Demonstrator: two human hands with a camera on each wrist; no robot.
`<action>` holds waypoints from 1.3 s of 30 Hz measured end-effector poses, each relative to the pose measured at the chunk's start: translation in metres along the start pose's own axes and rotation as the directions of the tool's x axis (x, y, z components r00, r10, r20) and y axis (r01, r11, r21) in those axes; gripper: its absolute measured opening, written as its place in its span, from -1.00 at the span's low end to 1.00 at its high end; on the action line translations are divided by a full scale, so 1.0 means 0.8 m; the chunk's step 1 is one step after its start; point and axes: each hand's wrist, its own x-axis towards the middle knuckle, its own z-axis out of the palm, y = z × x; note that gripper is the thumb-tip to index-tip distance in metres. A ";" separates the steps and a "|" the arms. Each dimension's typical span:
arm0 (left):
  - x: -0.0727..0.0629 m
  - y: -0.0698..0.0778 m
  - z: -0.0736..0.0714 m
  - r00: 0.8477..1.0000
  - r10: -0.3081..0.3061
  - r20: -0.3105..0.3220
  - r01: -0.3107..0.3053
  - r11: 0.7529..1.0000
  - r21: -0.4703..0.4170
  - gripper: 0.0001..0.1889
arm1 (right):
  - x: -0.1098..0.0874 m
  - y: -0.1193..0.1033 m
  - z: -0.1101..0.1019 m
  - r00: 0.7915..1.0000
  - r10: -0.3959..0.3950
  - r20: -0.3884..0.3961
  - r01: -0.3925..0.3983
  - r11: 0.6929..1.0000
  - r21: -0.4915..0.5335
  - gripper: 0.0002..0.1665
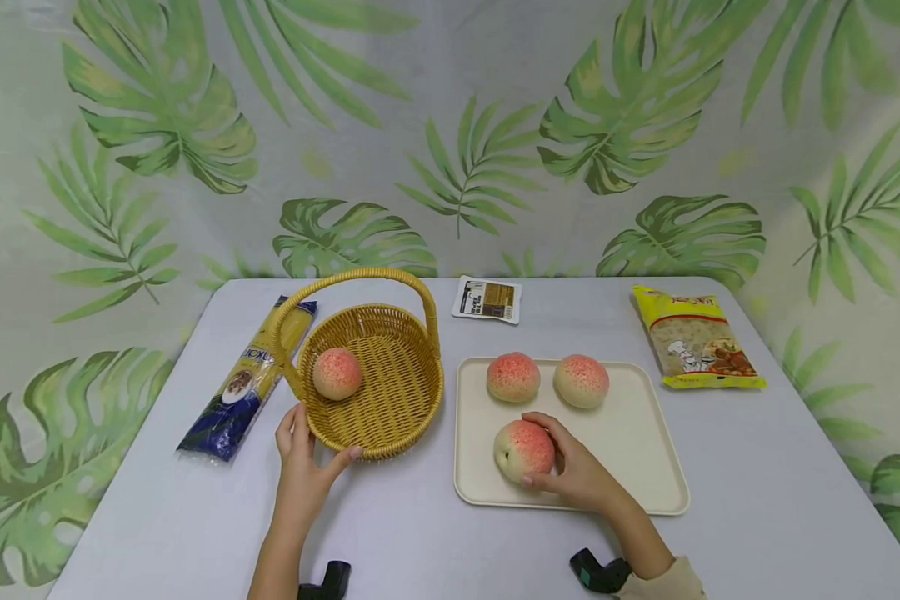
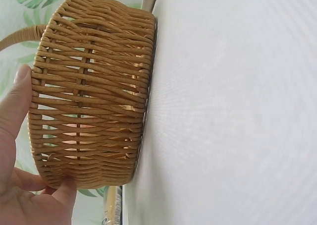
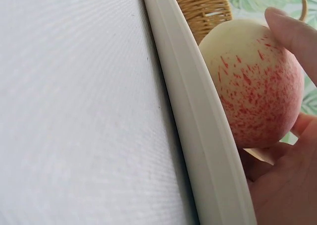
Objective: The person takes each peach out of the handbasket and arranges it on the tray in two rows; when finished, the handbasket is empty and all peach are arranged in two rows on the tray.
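Observation:
My left hand (image 1: 305, 475) holds the near left side of a wicker basket (image 1: 412, 408), thumb at its rim and fingers against the woven wall. In the left wrist view, the thumb (image 2: 17, 98) reaches up to the rim while the other fingers bend under the side. A pink-and-cream peach (image 1: 337, 372) lies inside the basket. My right hand (image 1: 581, 471) grips another peach (image 1: 523, 452) over the front of a cream tray (image 1: 630, 450), its thumb and fingers around the fruit. That peach (image 3: 252, 86) shows red speckles in the right wrist view. Behind it on the tray sit two more peaches (image 1: 513, 377).
A blue-and-yellow noodle packet (image 1: 243, 379) lies left of the basket, partly behind its tall handle (image 1: 360, 273). At the back is a small white-and-brown sachet (image 1: 487, 300). A yellow food bag (image 1: 693, 337) lies right of the tray. Leaf-patterned cloth (image 1: 450, 125) hangs behind the table.

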 end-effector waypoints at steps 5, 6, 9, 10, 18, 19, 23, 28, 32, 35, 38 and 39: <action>0.000 0.002 0.000 1.000 0.004 0.004 -0.004 1.000 -0.002 0.11 | 0.000 0.004 -0.001 1.000 -0.003 -0.007 0.003 1.000 0.000 -0.10; -0.001 0.002 0.000 1.000 0.002 0.004 -0.002 1.000 0.001 0.11 | 0.000 0.004 0.000 1.000 -0.005 -0.007 0.005 1.000 0.000 -0.11; -0.001 0.002 0.000 1.000 -0.003 0.001 0.003 1.000 0.008 0.11 | 0.000 0.004 0.001 1.000 -0.012 -0.008 0.012 1.000 0.003 -0.11; -0.001 0.002 0.000 1.000 -0.005 -0.001 0.005 1.000 0.011 0.11 | 0.000 0.003 0.001 1.000 -0.012 -0.008 0.012 1.000 0.004 -0.11; -0.005 0.019 -0.002 1.000 -0.029 0.008 0.029 0.999 -0.014 0.08 | 0.000 -0.002 0.000 1.000 -0.019 -0.020 0.018 0.999 -0.033 -0.08; -0.005 0.023 -0.003 0.999 -0.035 0.010 0.035 0.999 -0.018 0.08 | 0.000 -0.003 -0.001 0.999 -0.026 -0.022 0.025 0.999 -0.043 -0.09; -0.004 0.017 -0.002 1.000 -0.018 0.005 0.018 1.000 -0.016 0.09 | -0.001 -0.014 -0.006 0.994 -0.096 -0.043 0.091 0.990 -0.111 -0.13; 0.002 -0.003 0.001 1.000 -0.012 -0.001 0.012 1.000 -0.002 0.13 | 0.005 -0.022 -0.015 0.977 -0.199 -0.083 0.177 0.960 -0.219 -0.16; 0.002 -0.003 0.001 1.000 -0.020 0.000 0.020 1.000 0.001 0.14 | 0.019 -0.037 -0.022 0.952 -0.291 -0.096 0.259 0.930 -0.260 -0.12; 0.002 -0.002 0.001 1.000 -0.026 0.003 0.026 1.000 0.007 0.13 | 0.033 -0.065 -0.020 0.920 -0.380 -0.093 0.350 0.906 -0.238 -0.15; 0.001 -0.001 0.000 1.000 -0.021 0.005 0.021 1.000 0.005 0.13 | 0.050 -0.092 -0.011 0.874 -0.479 -0.085 0.457 0.868 -0.194 -0.18; 0.001 -0.001 0.000 1.000 -0.019 0.007 0.019 1.000 0.003 0.12 | 0.057 -0.098 -0.007 0.857 -0.509 -0.080 0.489 0.852 -0.186 -0.18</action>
